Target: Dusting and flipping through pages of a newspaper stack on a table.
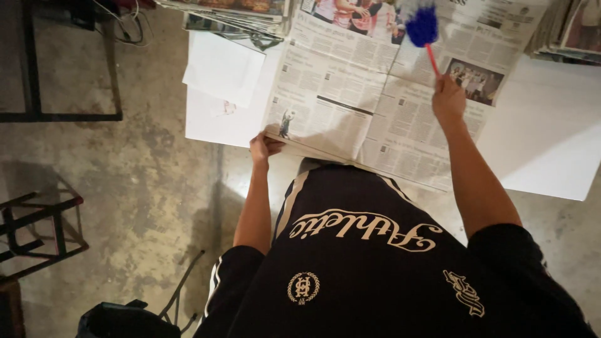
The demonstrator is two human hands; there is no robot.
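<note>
An open newspaper (369, 87) lies spread on the concrete floor in front of me. My left hand (264, 148) pinches its near left corner. My right hand (448, 98) is raised over the right page and grips the red handle of a blue fluffy duster (422, 26), whose head sits over the top of the paper. My dark shirt fills the bottom of the view.
White sheets (222, 75) lie under and left of the newspaper, and a large white sheet (551, 131) lies to the right. Stacks of newspapers (238, 12) sit at the top. A metal frame (31, 69) and a small rack (37, 231) stand at the left.
</note>
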